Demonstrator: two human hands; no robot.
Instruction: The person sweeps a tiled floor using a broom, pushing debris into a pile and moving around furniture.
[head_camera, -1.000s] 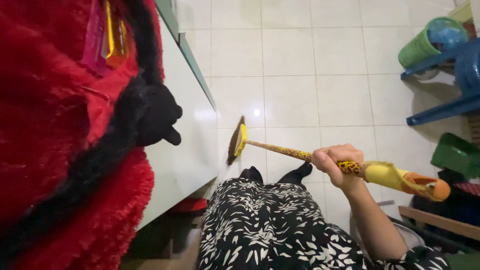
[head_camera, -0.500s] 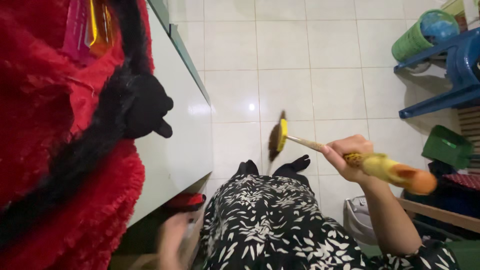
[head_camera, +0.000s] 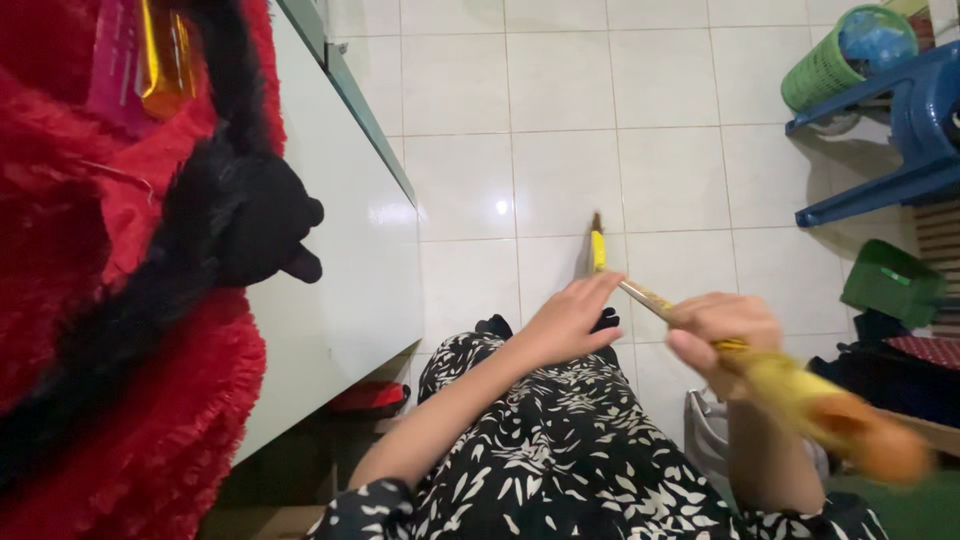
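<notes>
A big red and black plush costume (head_camera: 110, 300) fills the space beside the white table (head_camera: 345, 260). In front of the table, the right hand (head_camera: 722, 330) is wrapped tight around the yellow patterned stick (head_camera: 700, 325). The left hand (head_camera: 570, 320), fingers (head_camera: 600, 287) loosely extended, touches the stick near its flat head (head_camera: 597, 245).

one head-worn view looks steeply down from close above the lap, facing the pale glossy tiled floor (head_camera: 560, 120); a white table edge (head_camera: 340, 250) runs along the left.
</notes>
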